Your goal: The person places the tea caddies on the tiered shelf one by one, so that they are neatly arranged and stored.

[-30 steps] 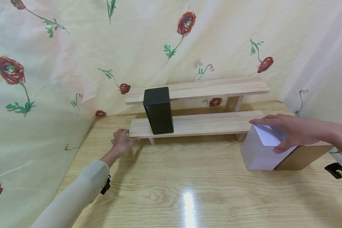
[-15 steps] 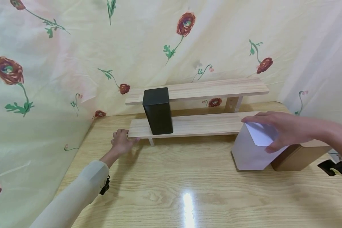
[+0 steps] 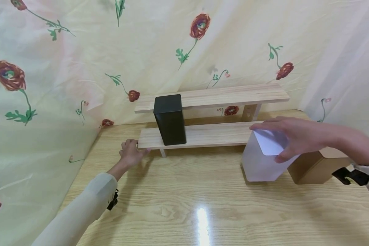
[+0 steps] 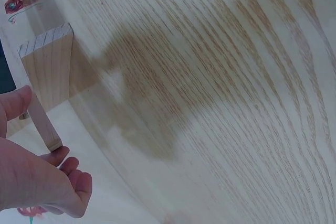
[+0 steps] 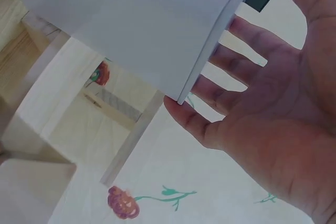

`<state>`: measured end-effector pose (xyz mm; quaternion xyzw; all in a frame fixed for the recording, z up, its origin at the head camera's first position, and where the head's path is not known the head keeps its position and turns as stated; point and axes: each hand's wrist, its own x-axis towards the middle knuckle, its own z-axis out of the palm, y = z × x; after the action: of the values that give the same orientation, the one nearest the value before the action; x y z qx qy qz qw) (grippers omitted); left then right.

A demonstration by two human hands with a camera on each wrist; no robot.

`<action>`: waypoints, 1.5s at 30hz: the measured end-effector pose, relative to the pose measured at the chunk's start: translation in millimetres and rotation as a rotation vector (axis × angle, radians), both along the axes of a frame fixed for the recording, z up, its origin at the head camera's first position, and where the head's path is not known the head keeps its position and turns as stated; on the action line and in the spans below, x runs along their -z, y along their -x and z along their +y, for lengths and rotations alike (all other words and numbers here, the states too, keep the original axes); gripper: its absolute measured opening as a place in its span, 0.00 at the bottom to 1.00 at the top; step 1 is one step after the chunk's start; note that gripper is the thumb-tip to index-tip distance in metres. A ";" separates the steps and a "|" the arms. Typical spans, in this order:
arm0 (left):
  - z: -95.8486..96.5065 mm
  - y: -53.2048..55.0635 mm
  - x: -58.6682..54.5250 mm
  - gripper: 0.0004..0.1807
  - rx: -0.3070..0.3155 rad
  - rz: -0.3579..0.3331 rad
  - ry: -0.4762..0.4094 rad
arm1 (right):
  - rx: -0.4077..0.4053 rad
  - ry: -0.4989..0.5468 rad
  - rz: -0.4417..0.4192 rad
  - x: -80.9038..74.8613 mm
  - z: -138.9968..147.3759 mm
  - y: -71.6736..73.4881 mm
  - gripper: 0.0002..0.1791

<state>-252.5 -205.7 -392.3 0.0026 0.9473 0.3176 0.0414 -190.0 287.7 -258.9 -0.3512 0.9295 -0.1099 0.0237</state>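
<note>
My left hand [image 3: 131, 152] pinches the left end of the lower board of a pale wooden two-tier shelf [image 3: 215, 135]; in the left wrist view that board end [image 4: 44, 124] lies between thumb and fingers. At the right, my right hand [image 3: 290, 136] grips a tall white box [image 3: 259, 164] from above, thumb at the near side and fingers at the far side of its top. The white box leans slightly, its bottom close over the table, and overlaps the shelf's right end. The right wrist view shows fingertips along the top edge of the white box [image 5: 136, 30].
A black box [image 3: 169, 121] stands upright on the lower board towards the left. The shelf's upper board [image 3: 227, 95] runs behind it. A brown box [image 3: 316, 167] stands on the wood-grain table [image 3: 172, 198], right of the white one. Flowered cloth [image 3: 160, 44] surrounds the back and sides.
My right hand has moved left with the white box, opening a gap between it and the brown box. My left hand stays on the board end.
</note>
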 end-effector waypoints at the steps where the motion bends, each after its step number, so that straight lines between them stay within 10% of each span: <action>1: 0.3 0.1 -0.1 0.35 0.002 0.001 0.000 | -0.002 0.006 -0.007 -0.9 -1.6 0.4 0.52; 27: 1.1 2.2 1.7 0.36 -0.001 -0.001 0.014 | -0.140 0.020 -0.154 -37.9 -49.8 21.4 0.48; 45: -0.4 3.5 1.7 0.36 0.000 0.000 0.012 | -0.072 0.012 -0.249 -61.8 -72.4 47.8 0.50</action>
<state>-256.0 -206.0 -394.0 0.0025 0.9493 0.3117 0.0417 -237.9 215.3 -197.1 -0.3680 0.9055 -0.1575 0.1408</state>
